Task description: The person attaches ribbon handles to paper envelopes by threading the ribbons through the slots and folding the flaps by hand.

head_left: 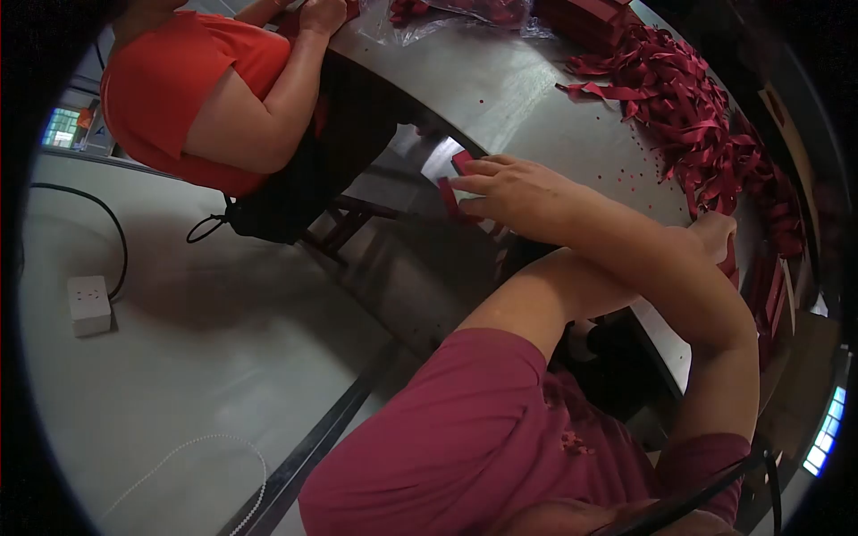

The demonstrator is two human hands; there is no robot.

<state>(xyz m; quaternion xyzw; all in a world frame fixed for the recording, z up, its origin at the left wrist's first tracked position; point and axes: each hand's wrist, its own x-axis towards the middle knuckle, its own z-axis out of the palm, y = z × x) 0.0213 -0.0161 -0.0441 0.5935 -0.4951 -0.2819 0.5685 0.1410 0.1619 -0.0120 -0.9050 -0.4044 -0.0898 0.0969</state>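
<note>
My forearms cross over the table edge, the right one above the left. My right hand (514, 189) reaches out past the edge at the left, its fingers closed around a small dark-red box-like piece (450, 198); part of that piece is behind the fingers. At the right, my left hand (713, 236) is curled beside the near end of a heap of dark-red ribbon strips (684, 98). A flat dark-red piece (730, 261) shows at its fingers, mostly hidden by the hand.
Small red scraps dot the metal table (527, 112). Dark-red boxes (585, 20) and a clear plastic bag (429, 22) lie at the far end. A person in an orange top (170, 89) works at the left. A white power socket (89, 305) with a black cable lies on the floor.
</note>
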